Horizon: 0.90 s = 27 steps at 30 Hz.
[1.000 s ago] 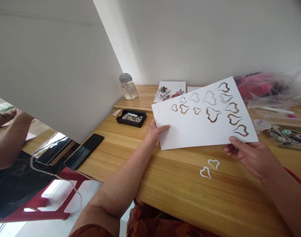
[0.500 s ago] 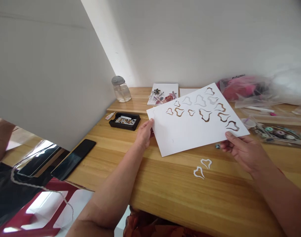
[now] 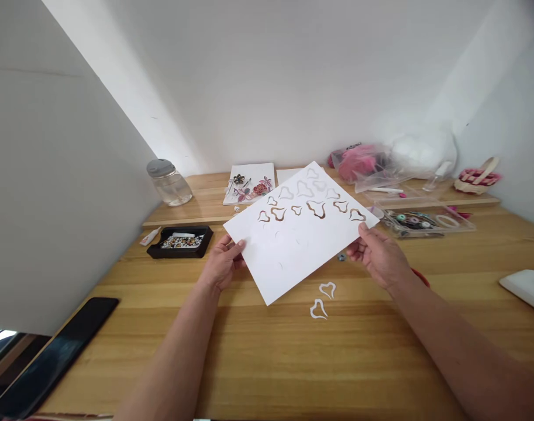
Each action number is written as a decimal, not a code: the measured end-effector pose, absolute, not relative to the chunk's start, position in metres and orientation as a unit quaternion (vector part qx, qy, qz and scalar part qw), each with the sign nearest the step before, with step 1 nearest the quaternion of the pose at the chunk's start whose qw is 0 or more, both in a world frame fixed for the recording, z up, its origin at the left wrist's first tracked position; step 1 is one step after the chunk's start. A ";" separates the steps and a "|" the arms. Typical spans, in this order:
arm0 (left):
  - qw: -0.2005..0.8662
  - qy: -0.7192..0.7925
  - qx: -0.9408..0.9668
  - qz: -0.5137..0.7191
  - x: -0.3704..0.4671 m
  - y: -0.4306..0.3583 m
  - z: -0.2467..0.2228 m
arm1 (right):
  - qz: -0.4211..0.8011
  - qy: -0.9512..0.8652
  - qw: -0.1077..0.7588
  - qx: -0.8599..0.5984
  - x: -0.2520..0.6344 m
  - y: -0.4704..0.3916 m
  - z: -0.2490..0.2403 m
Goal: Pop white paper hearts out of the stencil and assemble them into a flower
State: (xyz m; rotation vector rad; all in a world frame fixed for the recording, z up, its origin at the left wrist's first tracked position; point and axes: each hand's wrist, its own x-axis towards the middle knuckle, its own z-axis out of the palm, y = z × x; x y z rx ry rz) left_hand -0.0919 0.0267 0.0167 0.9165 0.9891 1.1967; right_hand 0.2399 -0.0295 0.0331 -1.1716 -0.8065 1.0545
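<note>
A white sheet of paper [image 3: 288, 257] with several heart-shaped cut-outs along its far half is held tilted above the wooden table. My left hand [image 3: 223, 260] grips its left edge, thumb on top and fingers beneath. At the right corner, my right hand [image 3: 378, 251] pinches the sheet between thumb and fingers. Below the paper, two loose paper heart outlines lie on the tabletop, the upper heart [image 3: 327, 290] and the lower heart [image 3: 318, 309]. A small bluish-grey piece [image 3: 341, 256] sits near my right fingertips; its kind is unclear.
A black tray [image 3: 179, 242] of beads and a small tube [image 3: 150, 236] are at left, with a black phone [image 3: 56, 356] nearer. A lidded jar [image 3: 170, 184] stands behind. Clear box of trinkets [image 3: 416, 222], small basket [image 3: 477, 176] and white object [image 3: 527, 289] are at right.
The view has swung to the right, bringing the basket and white object into sight. Both hands still hold the sheet, now turned somewhat and sitting further left in view.
</note>
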 end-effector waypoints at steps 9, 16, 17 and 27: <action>0.639 0.411 0.375 0.532 -0.080 0.020 0.019 | 0.520 -0.438 0.531 -0.506 0.227 -0.039 0.032; 0.654 0.397 0.394 0.510 -0.072 0.017 0.015 | 0.509 -0.474 0.502 -0.515 0.223 -0.042 0.031; 0.655 0.395 0.396 0.509 -0.072 0.016 0.014 | 0.505 -0.472 0.504 -0.518 0.223 -0.042 0.032; 0.663 0.388 0.406 0.496 -0.074 0.015 0.017 | 0.474 -0.470 0.527 -0.526 0.224 -0.038 0.030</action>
